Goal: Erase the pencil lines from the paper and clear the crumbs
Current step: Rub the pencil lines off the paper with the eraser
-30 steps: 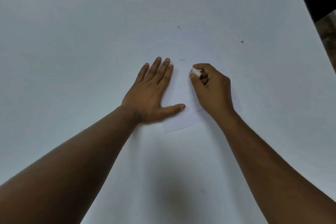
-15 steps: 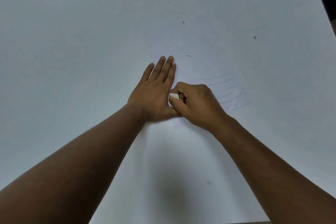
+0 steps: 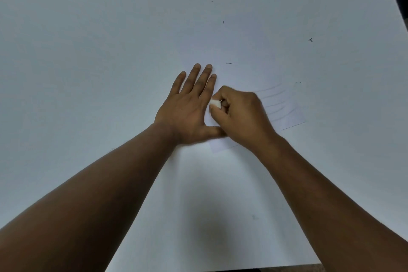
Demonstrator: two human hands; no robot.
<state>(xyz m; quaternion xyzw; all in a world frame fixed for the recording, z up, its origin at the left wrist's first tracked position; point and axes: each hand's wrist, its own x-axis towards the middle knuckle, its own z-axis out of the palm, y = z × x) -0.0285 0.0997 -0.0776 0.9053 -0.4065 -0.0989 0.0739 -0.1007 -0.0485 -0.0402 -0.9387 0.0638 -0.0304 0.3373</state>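
Since half a second ago, right hand [image 3: 240, 115], pinching white eraser [image 3: 215, 103], shifted slightly up beside left hand [image 3: 187, 106], which lies flat, fingers straight, pinning paper [image 3: 287, 115] with faint pencil lines [image 3: 274, 99] on white table [image 3: 88, 51].

The left hand [image 3: 187, 108] lies flat, palm down, four fingers straight and close together, thumb spread out to the side. The right hand [image 3: 239, 115] is curled into a loose fist just beside it, fingertips pinching a white eraser [image 3: 215, 103]. Both forearms are bare and reach forward, converging.
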